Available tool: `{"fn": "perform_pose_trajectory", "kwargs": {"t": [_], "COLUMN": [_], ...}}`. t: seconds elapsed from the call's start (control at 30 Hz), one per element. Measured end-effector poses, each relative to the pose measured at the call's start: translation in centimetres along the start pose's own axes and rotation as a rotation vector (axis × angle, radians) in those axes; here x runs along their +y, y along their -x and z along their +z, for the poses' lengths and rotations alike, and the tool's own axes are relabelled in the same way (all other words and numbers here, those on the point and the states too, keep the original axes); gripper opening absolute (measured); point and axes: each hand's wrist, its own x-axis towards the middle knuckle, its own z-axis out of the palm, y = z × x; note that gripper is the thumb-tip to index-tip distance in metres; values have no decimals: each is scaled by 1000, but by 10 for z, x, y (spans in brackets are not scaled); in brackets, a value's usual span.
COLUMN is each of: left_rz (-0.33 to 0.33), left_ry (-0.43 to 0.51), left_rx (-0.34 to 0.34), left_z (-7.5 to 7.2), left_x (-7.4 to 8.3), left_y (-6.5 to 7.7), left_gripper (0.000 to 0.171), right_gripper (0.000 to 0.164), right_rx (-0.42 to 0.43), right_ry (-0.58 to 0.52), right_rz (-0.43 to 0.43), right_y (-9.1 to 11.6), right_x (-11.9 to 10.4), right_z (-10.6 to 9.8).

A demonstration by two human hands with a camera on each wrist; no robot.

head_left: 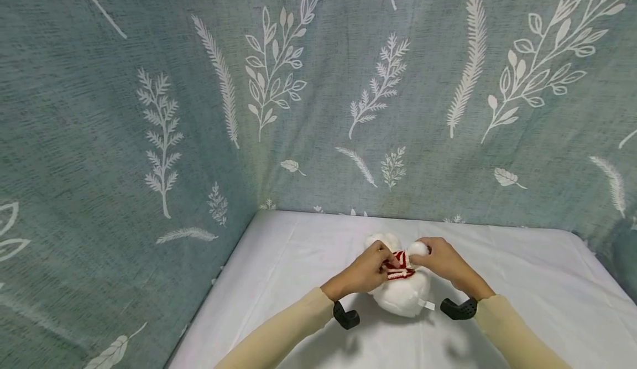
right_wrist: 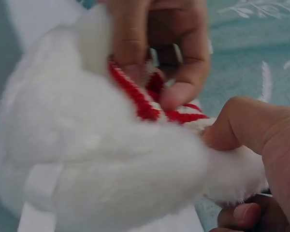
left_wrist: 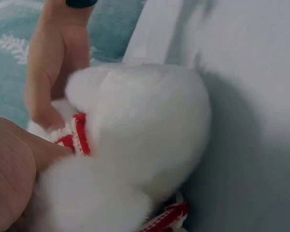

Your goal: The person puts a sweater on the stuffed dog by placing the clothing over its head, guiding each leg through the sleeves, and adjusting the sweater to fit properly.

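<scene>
two sleeves (head_left: 283, 327) (head_left: 515, 330) bear two grips (head_left: 367, 270) (head_left: 447, 261) holding one plush (head_left: 403, 296).

At five o'clock, a white plush toy (head_left: 402, 296) wears red-and-cream striped knitwear (head_left: 401, 274). At twelve o'clock, blue-green cloth (head_left: 328, 92) carries white leaf prints.

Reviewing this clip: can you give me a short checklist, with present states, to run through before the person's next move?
1. Left hand has the knitted top: ok, its fingers pinch the red-and-white knit.
2. Right hand steadies the plush toy: ok, its thumb and fingers hold a white limb.
3. Tag tucked away: not ok, it sticks out from the toy.
4. Toy's full weight on the white sheet: cannot tell, the contact underneath is hidden.
5. Toy's face checked: cannot tell, no view shows it.
</scene>
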Motion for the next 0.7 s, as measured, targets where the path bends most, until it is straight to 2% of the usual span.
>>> {"fn": "perform_pose_trajectory", "kwargs": {"t": [0.2, 0.33, 0.43, 0.53, 0.6, 0.7], "left_rz": [16, 12, -16, -41, -66, -102], "left_ry": [2, 36, 113, 236, 319, 383], "left_rx": [2, 21, 25, 46, 65, 97], "left_z": [-1, -3, -4, -6, -6, -8], "left_x": [-3, -6, -9, -12, -15, -21], "left_y": [1, 2, 3, 5, 7, 11], "left_gripper": [23, 18, 14, 7, 10, 18], "right_gripper": [20, 20, 24, 28, 30, 31], "right_rx": [-55, -58, -59, -55, -50, -51], "right_ry": [-101, -96, -75, -49, -26, 12], "right_rz": [120, 101, 55, 33, 35, 32], "right_y": [-3, -2, -1, -1, 1, 2], "right_x": [1, -3, -5, -4, -3, -2], "right_z": [1, 4, 5, 4, 3, -2]}}
